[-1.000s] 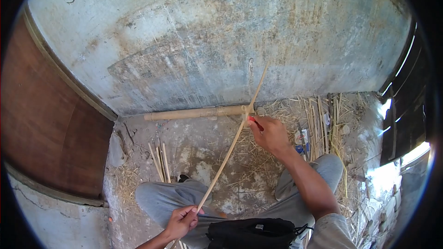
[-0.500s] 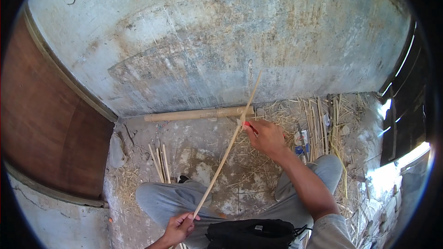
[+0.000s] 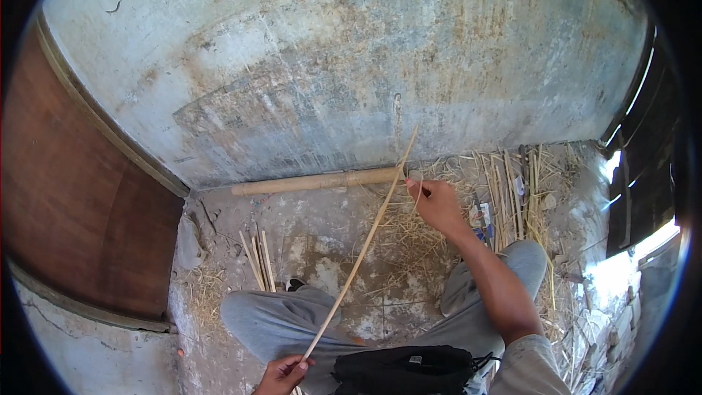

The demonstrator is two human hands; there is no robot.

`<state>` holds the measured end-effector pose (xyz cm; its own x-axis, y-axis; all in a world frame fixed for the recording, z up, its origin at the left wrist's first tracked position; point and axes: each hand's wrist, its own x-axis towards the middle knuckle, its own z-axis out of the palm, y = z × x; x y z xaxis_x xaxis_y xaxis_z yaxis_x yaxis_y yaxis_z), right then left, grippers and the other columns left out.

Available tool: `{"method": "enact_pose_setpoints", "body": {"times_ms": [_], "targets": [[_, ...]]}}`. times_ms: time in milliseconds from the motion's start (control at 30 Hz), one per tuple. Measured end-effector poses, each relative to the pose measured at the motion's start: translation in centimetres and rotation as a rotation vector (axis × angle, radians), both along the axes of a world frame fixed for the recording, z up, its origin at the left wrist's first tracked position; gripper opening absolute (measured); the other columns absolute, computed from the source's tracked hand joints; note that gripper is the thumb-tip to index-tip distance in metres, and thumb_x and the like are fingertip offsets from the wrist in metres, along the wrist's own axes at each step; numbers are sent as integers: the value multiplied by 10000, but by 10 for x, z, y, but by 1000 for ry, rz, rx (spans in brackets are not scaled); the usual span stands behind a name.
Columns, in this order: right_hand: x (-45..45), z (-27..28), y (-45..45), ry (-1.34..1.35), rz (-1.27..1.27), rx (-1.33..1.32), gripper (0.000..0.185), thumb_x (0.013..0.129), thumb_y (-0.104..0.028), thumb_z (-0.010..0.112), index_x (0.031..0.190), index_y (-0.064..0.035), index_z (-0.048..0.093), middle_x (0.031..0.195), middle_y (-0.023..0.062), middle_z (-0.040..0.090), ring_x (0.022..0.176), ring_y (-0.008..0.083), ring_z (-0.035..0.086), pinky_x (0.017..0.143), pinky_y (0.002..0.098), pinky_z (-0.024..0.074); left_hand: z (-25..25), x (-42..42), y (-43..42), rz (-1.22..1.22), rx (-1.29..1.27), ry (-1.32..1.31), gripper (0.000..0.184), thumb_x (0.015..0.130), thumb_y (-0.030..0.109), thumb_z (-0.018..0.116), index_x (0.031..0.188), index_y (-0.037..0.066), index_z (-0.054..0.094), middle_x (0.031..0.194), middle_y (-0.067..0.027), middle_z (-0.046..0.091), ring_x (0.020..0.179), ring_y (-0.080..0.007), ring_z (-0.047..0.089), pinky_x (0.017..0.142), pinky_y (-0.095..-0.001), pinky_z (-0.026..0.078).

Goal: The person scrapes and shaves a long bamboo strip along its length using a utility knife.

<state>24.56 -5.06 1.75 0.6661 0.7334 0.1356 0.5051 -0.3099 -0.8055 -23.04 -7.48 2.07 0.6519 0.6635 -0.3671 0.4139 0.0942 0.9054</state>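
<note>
A long, thin bamboo strip (image 3: 355, 269) slants up and away from me, its pointed far end in front of the wall. My left hand (image 3: 283, 376) pinches it near the lower end, above my lap. Close to the upper part of the strip, my right hand (image 3: 438, 205) is closed round a small red-handled knife (image 3: 410, 182); most of the handle is hidden by the fingers and the blade is hard to make out. A thin pale shaving curls beside the right fingers.
A thick bamboo pole (image 3: 307, 183) lies along the wall base. Cut strips stand at left (image 3: 259, 262), and more strips (image 3: 512, 194) lie at right among shavings. A black bag (image 3: 404, 370) rests on my lap. A brown door panel (image 3: 80, 175) is at left.
My right hand has moved slightly up and right along the strip, toward its far tip. A thin curl now shows by its fingers. The strip's tip has dipped a little.
</note>
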Motion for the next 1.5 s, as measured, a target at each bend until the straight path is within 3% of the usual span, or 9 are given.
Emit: {"method": "enact_pose_setpoints", "body": {"times_ms": [133,167,233,367,633,800,933,1267,1500], "targets": [[7,-8,4,668,-13,6,384,964,-386,599,881,-43,750,605,127,614,525,275,583,548,396,457,-13,-7,4,-5,18,-26,287,1025,315,562,1083,57,676,618,82,433,499,-38,358,464,-223,280],[6,-5,2,669,-9,4,384,964,-386,599,881,-43,750,605,127,614,525,275,583,548,396,457,-10,-5,6,18,-62,-30,294,1029,320,555,1083,58,677,614,75,443,493,-41,360,462,-220,284],[3,2,-4,-114,-71,-145,358,945,-379,603,952,-47,737,729,183,682,679,369,673,609,459,512,-2,1,7,45,-147,-35,300,1032,325,547,1083,59,677,609,68,453,487,-43,363,460,-216,288],[1,-3,-5,-395,-145,-300,345,919,-396,625,1010,-83,739,827,183,713,768,399,692,681,493,530,8,14,10,95,-216,16,334,1047,340,506,1132,53,654,600,45,484,466,-38,366,440,-210,289],[-10,16,-5,-130,-10,-34,327,912,-386,649,1019,-92,741,792,153,713,711,350,687,659,436,531,21,41,17,-29,-142,-137,332,1041,318,518,1261,80,592,639,16,534,456,-50,404,422,-210,325],[-18,13,-2,20,28,93,380,906,-421,669,1004,-61,739,720,136,687,658,268,670,639,380,518,21,55,33,-118,-301,-61,318,1073,148,403,1367,42,459,924,-147,685,456,-71,454,425,-216,356],[-29,30,-6,174,100,-8,441,904,-452,680,991,-24,739,687,80,674,656,142,638,624,318,499,32,83,50,-98,-394,-107,330,1070,144,404,1379,35,447,893,-152,674,428,-75,447,404,-218,348],[-54,9,-7,630,243,243,387,905,-368,728,897,19,723,644,1,617,592,68,539,525,284,419,40,190,99,-238,-535,-263,392,1085,242,383,1394,9,449,863,-111,641,413,-72,437,376,-218,355],[-29,-19,5,777,-53,296,323,909,-280,727,760,-3,654,595,-20,546,478,57,447,433,263,318,20,229,108,-220,-540,-159,408,1074,313,412,1315,-9,481,883,-125,635,435,-103,487,399,-242,404]]}}
